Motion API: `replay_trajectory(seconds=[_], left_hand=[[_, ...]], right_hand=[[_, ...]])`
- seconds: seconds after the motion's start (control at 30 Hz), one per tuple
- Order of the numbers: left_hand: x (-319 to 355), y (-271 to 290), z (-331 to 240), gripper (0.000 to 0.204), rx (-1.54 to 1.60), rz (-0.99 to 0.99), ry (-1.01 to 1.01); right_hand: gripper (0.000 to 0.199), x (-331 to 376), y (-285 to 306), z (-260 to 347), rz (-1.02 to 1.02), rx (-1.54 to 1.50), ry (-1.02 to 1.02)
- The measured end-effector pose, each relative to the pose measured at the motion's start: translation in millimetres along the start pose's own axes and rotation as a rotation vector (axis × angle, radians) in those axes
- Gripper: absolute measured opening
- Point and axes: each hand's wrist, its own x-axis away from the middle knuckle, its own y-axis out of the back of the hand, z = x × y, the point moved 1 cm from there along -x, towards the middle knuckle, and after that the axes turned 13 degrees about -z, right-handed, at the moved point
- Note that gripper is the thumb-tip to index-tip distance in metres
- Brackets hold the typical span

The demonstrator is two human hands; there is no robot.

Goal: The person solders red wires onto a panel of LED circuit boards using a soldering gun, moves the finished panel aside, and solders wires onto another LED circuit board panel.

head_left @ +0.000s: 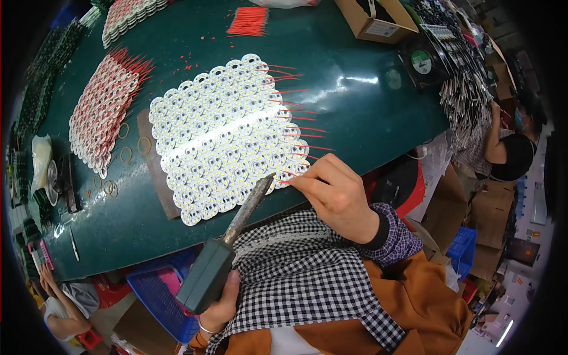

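Note:
A panel of round white LED boards (225,142) lies on the green table, with red wires (307,128) sticking out along its right edge. My left hand (223,305) is wrapped round the dark green handle of a soldering iron (207,275). The iron's metal tip points up and right, at the panel's lower right corner; whether it touches a board I cannot tell. Just beside that tip, my right hand (337,195) pinches a short red wire (289,174) at the corner board. The fingers hide part of this wire.
Under the panel's left side lies a brown board (155,171). Rubber bands (144,146) and a stack of wired panels (100,115) are farther left. Loose red wires (248,22), a cardboard box (376,22) and a black fan (423,62) sit at the back. People work at both sides.

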Motion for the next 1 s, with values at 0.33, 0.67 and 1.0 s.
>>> replay_trajectory(seconds=[0.33,0.67,1.0], left_hand=[[-17.6,-12.2,-3.1,0.036,0.005,0.001,-0.135],[-29.9,-16.6,-0.3,0.037,-0.013,0.030,-0.122],[-33.0,-19.1,-6.1,0.031,-0.082,0.062,-0.071]], right_hand=[[0.017,-19.4,-3.8,-4.8,-0.093,-0.020,-0.021],[0.016,-23.6,-13.4,-9.7,-0.015,-0.006,-0.038],[0.016,-24.0,-12.7,-10.4,-0.016,-0.012,-0.045]])
